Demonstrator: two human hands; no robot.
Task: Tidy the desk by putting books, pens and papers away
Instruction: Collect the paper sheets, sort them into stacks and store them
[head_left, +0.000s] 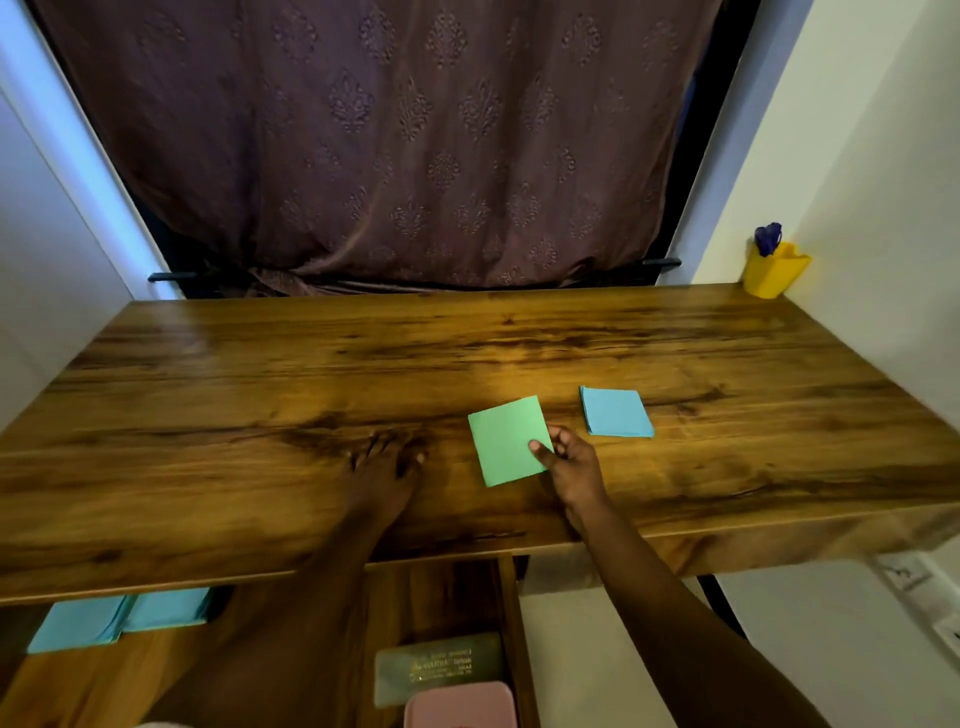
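My right hand (569, 462) pinches the green paper (506, 441) by a corner, near the blue stack (615, 411) on the desk (208, 415). My left hand (387, 462) lies flat, fingers straight. Gold lettering on the grey case (439, 667) is unreadable.

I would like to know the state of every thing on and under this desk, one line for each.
Green square paper: pinched at its right edge by the right hand.
Blue square paper stack: flat on the wooden desk, untouched.
Left hand: open, resting on the desk.
Wooden drawer: open, blue sheets inside.
Yellow plastic pen holder: upright, far right corner.
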